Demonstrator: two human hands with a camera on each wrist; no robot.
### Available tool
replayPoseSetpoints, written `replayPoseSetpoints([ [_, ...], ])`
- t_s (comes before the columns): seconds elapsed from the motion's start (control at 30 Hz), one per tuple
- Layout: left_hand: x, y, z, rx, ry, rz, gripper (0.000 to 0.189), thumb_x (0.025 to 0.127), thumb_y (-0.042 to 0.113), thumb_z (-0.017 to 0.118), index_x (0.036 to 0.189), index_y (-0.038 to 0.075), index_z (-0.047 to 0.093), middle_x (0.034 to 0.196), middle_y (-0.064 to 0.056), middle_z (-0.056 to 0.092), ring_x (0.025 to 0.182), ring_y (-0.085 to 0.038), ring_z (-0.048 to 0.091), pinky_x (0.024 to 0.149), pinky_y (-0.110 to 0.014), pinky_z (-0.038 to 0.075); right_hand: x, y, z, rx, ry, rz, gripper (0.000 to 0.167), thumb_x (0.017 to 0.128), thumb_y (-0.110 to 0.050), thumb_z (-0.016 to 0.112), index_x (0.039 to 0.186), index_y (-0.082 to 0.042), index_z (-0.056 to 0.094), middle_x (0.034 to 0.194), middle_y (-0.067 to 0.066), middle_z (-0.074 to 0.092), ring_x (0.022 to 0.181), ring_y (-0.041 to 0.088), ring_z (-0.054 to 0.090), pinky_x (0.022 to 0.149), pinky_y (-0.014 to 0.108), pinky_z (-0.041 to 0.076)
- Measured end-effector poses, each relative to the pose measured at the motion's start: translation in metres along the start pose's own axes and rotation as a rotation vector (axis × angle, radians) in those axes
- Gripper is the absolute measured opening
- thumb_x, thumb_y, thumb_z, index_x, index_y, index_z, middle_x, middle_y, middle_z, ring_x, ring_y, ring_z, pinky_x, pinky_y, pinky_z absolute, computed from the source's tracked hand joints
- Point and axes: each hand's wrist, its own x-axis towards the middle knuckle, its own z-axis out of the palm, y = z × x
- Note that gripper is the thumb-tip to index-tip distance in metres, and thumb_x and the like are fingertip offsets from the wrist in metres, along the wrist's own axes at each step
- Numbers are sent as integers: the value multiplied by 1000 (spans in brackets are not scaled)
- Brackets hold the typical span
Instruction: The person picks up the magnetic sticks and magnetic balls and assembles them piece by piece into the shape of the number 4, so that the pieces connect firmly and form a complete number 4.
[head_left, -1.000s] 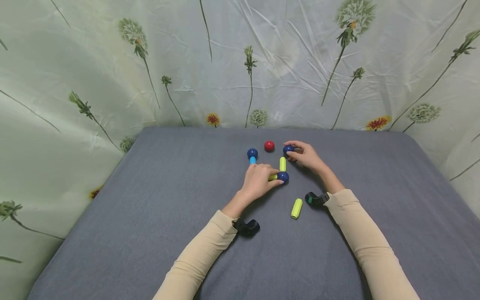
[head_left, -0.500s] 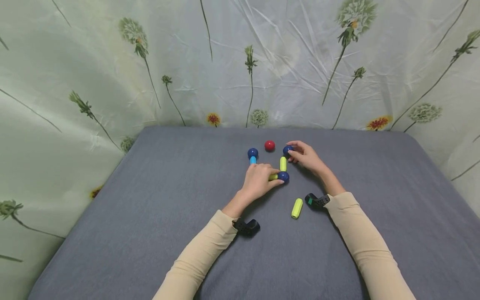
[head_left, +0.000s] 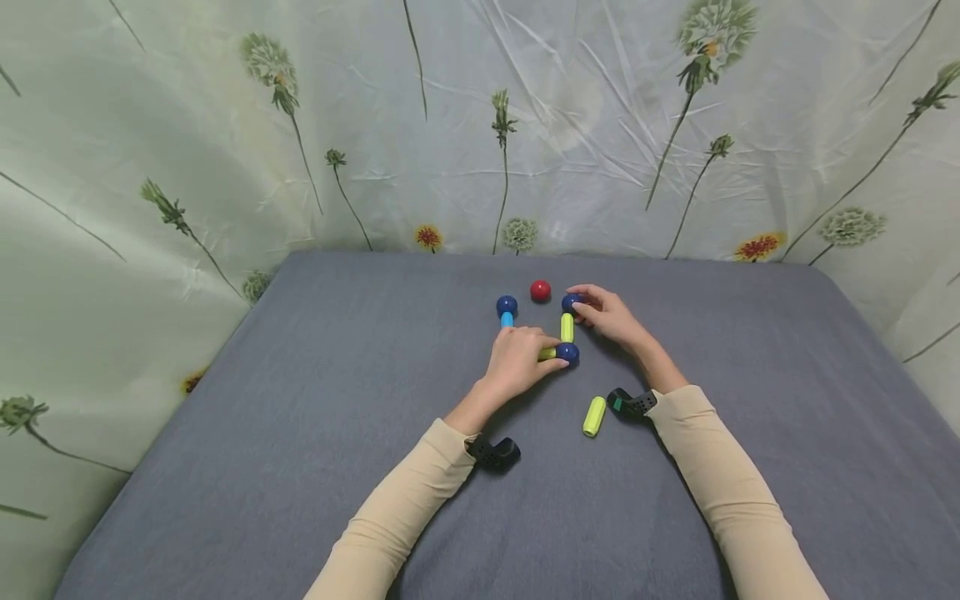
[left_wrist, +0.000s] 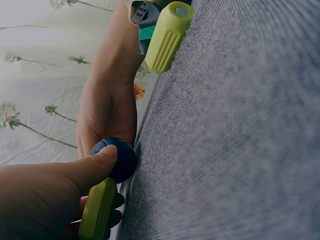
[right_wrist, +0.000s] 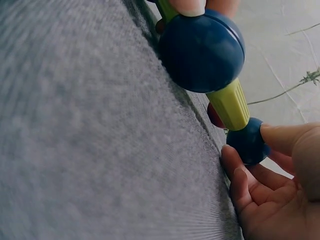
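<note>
My left hand grips a dark blue ball between thumb and fingers, at the corner where two yellow-green rods meet. One yellow-green rod runs back under the left palm; the other rod points away from me. At that far rod's end, my right hand pinches a second blue ball, which sits right against the rod tip in the right wrist view. A light blue rod with a blue ball on its far end extends beyond the left hand, which hides its near end.
A red ball lies between the two far blue balls, slightly beyond them. Closer to me, a loose yellow-green rod rests on the grey cloth-covered surface. A flower-printed curtain hangs behind it.
My right hand has shifted slightly left and toward me, bringing its blue ball from beside the rod onto its far end. The left hand has stayed in place.
</note>
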Motion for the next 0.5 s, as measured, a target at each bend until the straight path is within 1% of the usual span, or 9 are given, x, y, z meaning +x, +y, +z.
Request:
replayPoseSetpoints([
  [0.13, 0, 0, 0, -4, -2, -4, 36, 83, 49, 64, 107, 23, 72, 84, 7, 68, 69, -7, 53, 69, -25, 32, 1, 1, 1, -23, -6, -14, 40, 99, -17, 44, 134, 2, 44, 115, 27, 56, 81, 9, 55, 67, 20, 44],
  [0.23, 0, 0, -1, -7, -5, -9, 37, 83, 49, 64, 108, 23, 72, 84, 7, 68, 69, -7, 53, 68, -25, 31, 2, 0, 1, -43, -7, -14, 39, 99, -17, 44, 134, 1, 45, 111, 26, 57, 81, 13, 55, 67, 21, 44],
  [0.37, 1, 0, -1, -6, -7, -7, 36, 83, 49, 64, 108, 23, 72, 84, 7, 69, 69, -7, 52, 68, -25, 31, 3, 0, 2, -69, -24, -20, 39, 99, -16, 44, 134, 1, 45, 117, 25, 55, 88, 23, 55, 69, 23, 43],
  [0.5, -1, 0, 0, 1, -8, -1, 36, 83, 49, 64, 107, 23, 72, 85, 7, 69, 69, -7, 53, 69, -26, 33, 0, -2, 3, -71, -28, -23, 39, 99, -14, 43, 134, 4, 44, 125, 26, 53, 92, 26, 54, 71, 23, 43],
])
